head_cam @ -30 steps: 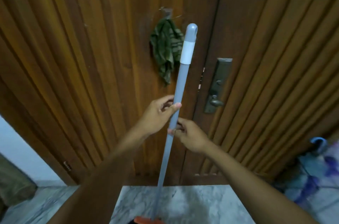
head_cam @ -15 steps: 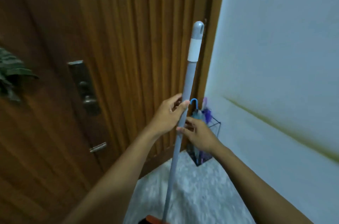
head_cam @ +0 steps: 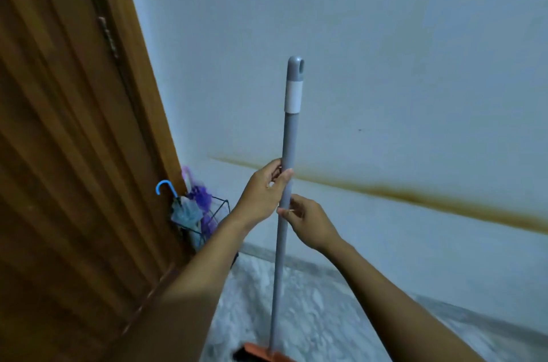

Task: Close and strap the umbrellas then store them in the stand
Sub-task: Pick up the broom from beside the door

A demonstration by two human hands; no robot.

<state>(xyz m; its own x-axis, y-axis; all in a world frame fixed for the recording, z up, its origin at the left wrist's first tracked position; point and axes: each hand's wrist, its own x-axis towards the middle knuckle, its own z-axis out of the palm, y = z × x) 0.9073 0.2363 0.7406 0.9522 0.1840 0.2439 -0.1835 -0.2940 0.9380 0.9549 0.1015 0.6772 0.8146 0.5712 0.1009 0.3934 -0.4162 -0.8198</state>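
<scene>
Fingers (head_cam: 274,174) of the left hand (head_cam: 261,194) are wrapped around a grey broom pole (head_cam: 286,183), and those of the right hand (head_cam: 311,222) are closed on it just below. The pole is held nearly upright, its orange head (head_cam: 267,355) seen at the marble floor (head_cam: 311,317). Two folded umbrellas, one with a blue hooked handle (head_cam: 185,210) and one purple (head_cam: 200,194), are stored in a black wire stand (head_cam: 221,209) in the corner between the wooden door (head_cam: 74,154) and the pale wall (head_cam: 385,65).

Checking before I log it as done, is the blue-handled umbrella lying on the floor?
No, the blue-handled umbrella stands closed in the wire stand beside the door.
</scene>
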